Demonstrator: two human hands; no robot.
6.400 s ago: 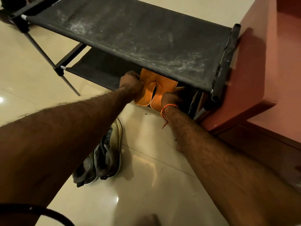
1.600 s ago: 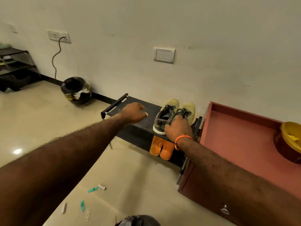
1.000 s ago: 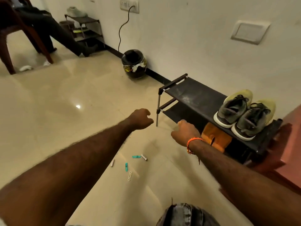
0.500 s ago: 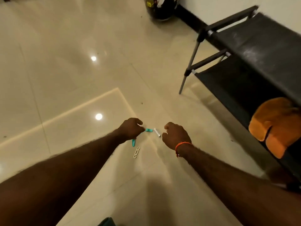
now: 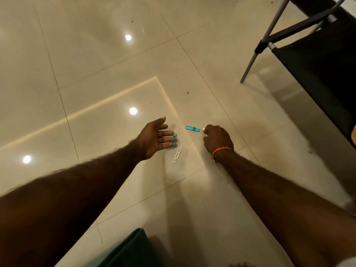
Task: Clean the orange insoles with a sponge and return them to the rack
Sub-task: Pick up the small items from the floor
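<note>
Only a sliver of the orange insoles [image 5: 354,136] shows at the right edge, under the black fabric shoe rack [image 5: 317,60]. My left hand [image 5: 154,137] is low over the floor tiles, fingers straight and spread, its fingertips over a teal clip [image 5: 175,140]. Close to the right of it, my right hand [image 5: 217,138], with an orange thread at the wrist, has its fingers curled and pinches a small white clip [image 5: 203,129]. No sponge is in view.
A second teal clip [image 5: 192,128] lies between my hands and a white clip [image 5: 177,156] lies just below the left fingertips. The rack's grey leg [image 5: 250,62] stands upper right. A green cloth [image 5: 131,251] shows at the bottom edge.
The view has dropped from the rack to the floor. Both hands have come down to the scattered clips; the left has opened out, and the right has closed its fingers on the white clip.
</note>
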